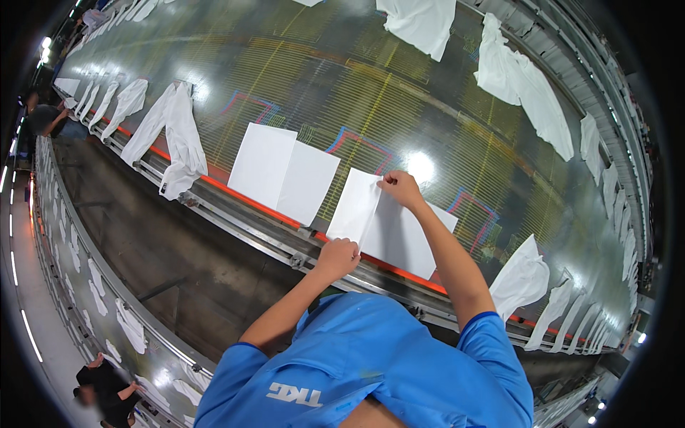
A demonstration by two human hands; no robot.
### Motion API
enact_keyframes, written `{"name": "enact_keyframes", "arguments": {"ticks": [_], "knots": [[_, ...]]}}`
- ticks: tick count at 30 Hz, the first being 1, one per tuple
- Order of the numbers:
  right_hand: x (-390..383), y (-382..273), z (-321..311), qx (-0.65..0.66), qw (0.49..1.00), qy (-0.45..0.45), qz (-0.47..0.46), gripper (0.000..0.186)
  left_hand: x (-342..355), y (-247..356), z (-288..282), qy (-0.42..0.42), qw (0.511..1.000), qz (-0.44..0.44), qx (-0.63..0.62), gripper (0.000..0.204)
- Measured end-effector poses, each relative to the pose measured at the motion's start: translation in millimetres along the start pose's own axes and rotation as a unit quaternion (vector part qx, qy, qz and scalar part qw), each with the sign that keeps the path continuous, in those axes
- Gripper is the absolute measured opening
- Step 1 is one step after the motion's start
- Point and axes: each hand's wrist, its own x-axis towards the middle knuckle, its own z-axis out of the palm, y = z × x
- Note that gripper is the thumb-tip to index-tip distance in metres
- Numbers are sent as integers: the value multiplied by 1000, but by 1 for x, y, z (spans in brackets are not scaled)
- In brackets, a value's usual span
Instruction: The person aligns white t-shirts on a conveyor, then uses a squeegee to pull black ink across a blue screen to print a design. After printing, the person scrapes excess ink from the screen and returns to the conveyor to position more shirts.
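A white cut piece of cloth (405,232) lies on the long dark table right in front of me, with a raised fold or seam running across it. My right hand (402,189) pinches the cloth at the far end of that fold. At the near end, by the table's edge, my left hand (340,258) is closed on the same cloth with its fingertips. Just to the left lies another flat white cloth piece (308,182), made of two panels side by side.
The table (300,85) bears yellow lines and red and blue outlines. A red strip (260,207) and a metal rail (235,207) border its near side. White trouser-shaped cloths (175,135) lie farther left, more (524,274) to the right. Other people (110,392) stand at the left.
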Motion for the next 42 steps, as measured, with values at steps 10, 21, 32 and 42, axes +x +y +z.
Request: {"name": "enact_keyframes", "arguments": {"ticks": [10, 21, 32, 42], "knots": [[-22, 44, -27, -43, 992, 120, -20, 30, 44, 32, 37, -141, 990, -8, -14, 20], [-29, 56, -37, -45, 985, 163, 19, 24, 63, 51, 52, -165, 986, 9, 10, 21], [-124, 41, -3, 50, 959, 270, 73, 16, 74, 22, 18, -120, 984, -77, -107, 26], [-237, 21, 74, -145, 967, 87, 190, 40, 173, -58, -52, 153, 976, -65, -140, 29]]}}
